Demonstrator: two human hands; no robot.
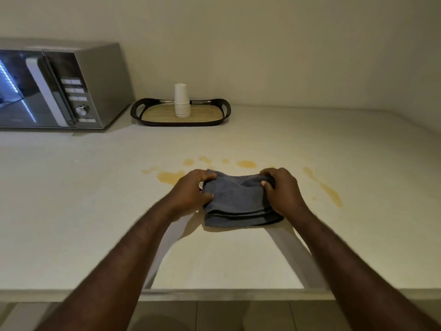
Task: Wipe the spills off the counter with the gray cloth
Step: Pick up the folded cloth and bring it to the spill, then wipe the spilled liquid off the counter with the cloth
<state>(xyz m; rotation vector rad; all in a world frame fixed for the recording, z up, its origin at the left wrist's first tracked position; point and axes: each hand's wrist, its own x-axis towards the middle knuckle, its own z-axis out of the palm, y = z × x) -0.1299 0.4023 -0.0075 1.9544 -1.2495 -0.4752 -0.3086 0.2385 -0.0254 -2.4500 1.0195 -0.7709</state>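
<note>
Hands, two: left hand [191, 187] and right hand [282, 188] each grip one gray cloth [236, 199].

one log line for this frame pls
phase: pre-wipe | left hand + right hand: gripping folded gray cloth | spills: unwiped | counter

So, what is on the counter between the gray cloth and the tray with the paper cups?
In the head view, yellowish spills lie just beyond the gray cloth; from there to the tray the counter is bare.
</note>
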